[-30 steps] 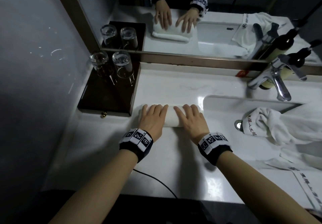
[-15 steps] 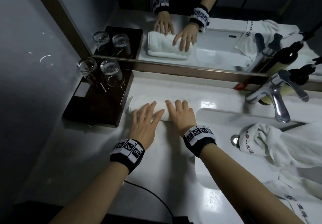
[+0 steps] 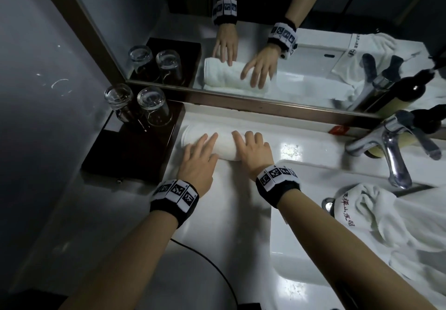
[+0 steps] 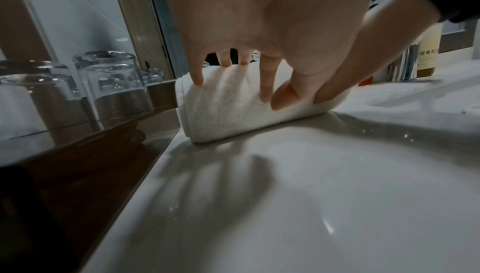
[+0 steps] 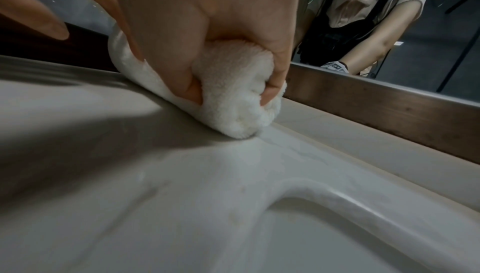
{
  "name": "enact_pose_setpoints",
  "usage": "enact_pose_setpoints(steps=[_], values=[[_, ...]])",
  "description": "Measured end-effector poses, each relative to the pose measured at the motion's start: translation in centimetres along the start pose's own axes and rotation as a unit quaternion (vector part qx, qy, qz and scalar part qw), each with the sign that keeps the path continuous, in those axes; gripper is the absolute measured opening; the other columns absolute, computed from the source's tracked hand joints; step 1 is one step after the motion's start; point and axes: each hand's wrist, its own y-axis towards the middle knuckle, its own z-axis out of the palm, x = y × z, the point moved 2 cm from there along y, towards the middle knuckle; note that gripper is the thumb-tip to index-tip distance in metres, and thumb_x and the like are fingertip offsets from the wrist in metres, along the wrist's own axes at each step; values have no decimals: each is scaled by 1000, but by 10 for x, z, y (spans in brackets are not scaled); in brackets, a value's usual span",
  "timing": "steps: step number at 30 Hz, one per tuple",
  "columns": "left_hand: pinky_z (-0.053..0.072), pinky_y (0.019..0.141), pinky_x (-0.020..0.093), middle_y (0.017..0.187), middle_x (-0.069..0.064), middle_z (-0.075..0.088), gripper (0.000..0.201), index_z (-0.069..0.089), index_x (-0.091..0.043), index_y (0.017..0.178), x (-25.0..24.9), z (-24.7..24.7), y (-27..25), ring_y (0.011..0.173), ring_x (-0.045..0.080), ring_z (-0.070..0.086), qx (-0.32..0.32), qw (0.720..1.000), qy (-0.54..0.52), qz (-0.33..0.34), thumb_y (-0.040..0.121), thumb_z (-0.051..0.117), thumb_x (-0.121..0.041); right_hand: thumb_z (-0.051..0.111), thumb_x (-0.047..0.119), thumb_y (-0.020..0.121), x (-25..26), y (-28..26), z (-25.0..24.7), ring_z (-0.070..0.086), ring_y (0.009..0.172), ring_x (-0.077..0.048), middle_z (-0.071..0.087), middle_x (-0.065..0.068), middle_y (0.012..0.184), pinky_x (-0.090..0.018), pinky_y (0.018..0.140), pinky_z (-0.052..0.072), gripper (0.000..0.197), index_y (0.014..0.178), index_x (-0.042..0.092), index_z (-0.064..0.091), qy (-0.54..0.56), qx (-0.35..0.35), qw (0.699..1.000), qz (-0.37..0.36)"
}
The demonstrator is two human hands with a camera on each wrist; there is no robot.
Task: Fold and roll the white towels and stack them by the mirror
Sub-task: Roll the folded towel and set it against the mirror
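A rolled white towel (image 3: pixel 224 146) lies on the white counter (image 3: pixel 231 213), close to the mirror (image 3: pixel 301 51) and beside the dark tray. My left hand (image 3: pixel 199 155) rests on its left half with the fingers spread and straight; in the left wrist view the fingertips (image 4: pixel 266 92) press into the roll (image 4: pixel 223 113). My right hand (image 3: pixel 253 150) covers the right end. In the right wrist view its thumb and fingers (image 5: pixel 275 72) curl round that end of the towel (image 5: pixel 233 96). More white towels (image 3: pixel 386 220), unrolled and printed with writing, lie heaped in the sink at the right.
A dark wooden tray (image 3: pixel 130 150) with two upturned glasses (image 3: pixel 153 107) stands left of the roll, against the mirror. A chrome faucet (image 3: pixel 392 152) and dark pump bottles (image 3: pixel 427 122) stand at the back right. The sink basin (image 3: pixel 301 249) lies under my right forearm. A black cable (image 3: pixel 214 271) crosses the counter's near edge.
Both hands have rolled and pushed the towel away from me, from mid-counter to just short of the mirror ledge, alongside the tray.
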Motion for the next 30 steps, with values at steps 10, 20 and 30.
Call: enact_pose_setpoints(steps=[10,20,30], values=[[21,110,46,159,4,-3,45,50,-22,123,20,-3,30,145,26,3,24,999,-16,25,78,50,-18,56,21,86,-1,28,-10,42,113,-32,41,-11,127,-41,78,45,65,140,18,21,-13,25,1000,12],[18,112,49,159,5,-7,50,45,-20,127,39,-9,57,145,26,-1,58,997,-17,41,79,53,-25,65,32,79,-4,58,-14,44,110,-30,43,-9,124,-42,76,47,72,137,17,26,-24,3,1000,6],[38,95,43,155,8,21,41,48,-16,113,47,-11,80,137,29,29,-16,1000,20,-6,84,22,-5,71,10,71,-20,54,-18,37,132,-40,41,-21,141,-49,102,42,73,136,0,40,92,-109,989,-40]])
